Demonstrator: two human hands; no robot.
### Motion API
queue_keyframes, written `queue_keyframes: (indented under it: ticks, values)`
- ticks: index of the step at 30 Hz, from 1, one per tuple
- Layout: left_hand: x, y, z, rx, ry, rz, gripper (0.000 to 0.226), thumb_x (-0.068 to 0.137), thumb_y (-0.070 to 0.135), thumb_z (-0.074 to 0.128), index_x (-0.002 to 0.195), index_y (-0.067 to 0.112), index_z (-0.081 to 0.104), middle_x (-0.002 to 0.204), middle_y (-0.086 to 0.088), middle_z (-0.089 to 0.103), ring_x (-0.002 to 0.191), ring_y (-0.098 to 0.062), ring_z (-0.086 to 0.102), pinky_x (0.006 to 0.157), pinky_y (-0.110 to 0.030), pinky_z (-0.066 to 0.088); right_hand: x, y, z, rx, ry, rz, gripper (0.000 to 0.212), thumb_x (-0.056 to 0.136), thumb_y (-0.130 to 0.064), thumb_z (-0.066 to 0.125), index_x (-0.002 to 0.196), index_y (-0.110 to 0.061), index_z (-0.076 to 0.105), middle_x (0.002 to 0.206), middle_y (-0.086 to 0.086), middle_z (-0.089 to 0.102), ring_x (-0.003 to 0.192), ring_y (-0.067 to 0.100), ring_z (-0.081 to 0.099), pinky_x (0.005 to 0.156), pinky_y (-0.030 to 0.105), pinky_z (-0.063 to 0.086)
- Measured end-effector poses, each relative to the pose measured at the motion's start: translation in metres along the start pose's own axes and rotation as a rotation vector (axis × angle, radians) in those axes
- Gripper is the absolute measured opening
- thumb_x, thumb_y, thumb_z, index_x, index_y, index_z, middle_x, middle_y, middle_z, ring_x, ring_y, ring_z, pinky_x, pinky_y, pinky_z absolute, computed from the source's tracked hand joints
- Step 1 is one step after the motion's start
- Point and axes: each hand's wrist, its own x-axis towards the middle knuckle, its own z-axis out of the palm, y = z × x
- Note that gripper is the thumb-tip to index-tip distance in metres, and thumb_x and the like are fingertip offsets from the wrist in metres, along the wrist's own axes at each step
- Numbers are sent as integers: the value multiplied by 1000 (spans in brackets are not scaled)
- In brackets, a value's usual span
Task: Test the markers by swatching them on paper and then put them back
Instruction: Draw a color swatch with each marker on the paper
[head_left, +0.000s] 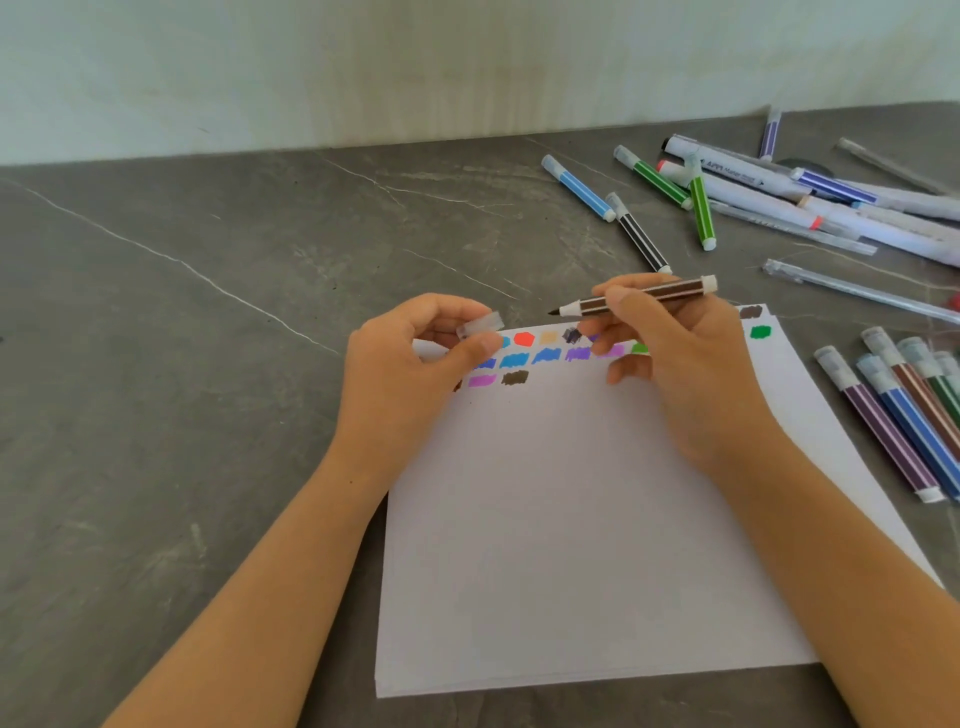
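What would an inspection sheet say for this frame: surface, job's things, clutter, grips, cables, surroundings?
Surface: grey marbled table.
Job's things: paper with swatches along its far edge; brown marker uncapped, tip pointing left above the paper; cap off; loose markers far right; capped markers side by side at the right edge.
Clutter: white pens and clear pens among the loose markers.
Grips: left hand pinches the cap; right hand holds the brown marker.
Cables: nothing seen.
Surroundings: pale wall behind the table.
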Motion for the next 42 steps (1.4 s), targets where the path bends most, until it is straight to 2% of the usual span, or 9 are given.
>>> queue_keyframes:
  ticks: [3,9,14,19,25,28,31,38,42]
  values:
    - [0,-1,-1,21,-32,63,18,78,25,74,96,27,70,87,17,68,78,-4,63,60,-14,49,-1,-3,-1,50,-42,10,20,97,-14,47,95,-13,67,76,1,72,65,12,64,50,22,51]
    - [-2,4,0,10,-49,127,18,77,22,74,95,24,70,88,17,67,77,0,62,56,-5,41,-3,-2,0,0,-101,-10,10,93,-11,54,92,-16,63,76,0,74,69,15,66,54,21,49]
    - [-2,6,1,-16,-56,135,18,77,20,74,95,23,69,88,17,67,76,2,61,55,-5,40,-3,-1,0,6,-120,-1,12,94,-14,51,91,-17,62,76,-2,74,70,13,66,54,21,50]
    - [-1,6,1,12,-61,196,21,76,31,69,96,24,68,88,20,64,79,4,60,57,-4,40,-2,0,1,-20,-143,-4,13,95,-15,51,92,-18,63,80,0,74,72,12,66,56,22,51]
    - [-3,8,0,-18,-68,262,20,78,24,71,94,33,64,87,22,64,77,2,60,60,-5,40,-4,2,-1,-97,-202,-81,10,87,-11,63,90,-19,69,81,3,74,72,14,64,55,23,49]
    - [-3,6,0,-10,-69,287,19,79,21,71,95,30,65,88,20,64,78,1,60,62,-5,40,-5,2,-4,-142,-224,-108,10,82,-16,70,91,-21,71,81,2,75,70,13,65,53,25,49]
    - [-4,5,1,7,-84,316,19,82,18,70,97,28,65,88,20,64,79,1,59,63,-5,40,-6,0,-5,-210,-268,-150,23,76,-29,69,97,-20,71,83,-1,75,69,14,67,52,22,49]
    - [-7,9,2,66,-99,416,12,83,33,59,93,40,58,79,36,60,75,2,56,67,-8,36,-6,-1,-9,-264,-306,-206,24,74,-27,69,97,-20,73,84,-4,74,74,13,68,54,20,52]
    - [-10,6,3,48,-102,391,11,81,36,59,90,42,59,81,35,61,75,0,56,67,-9,38,-9,4,-5,-245,-300,-236,21,74,-23,70,94,-21,72,85,-6,74,76,14,70,56,18,52]
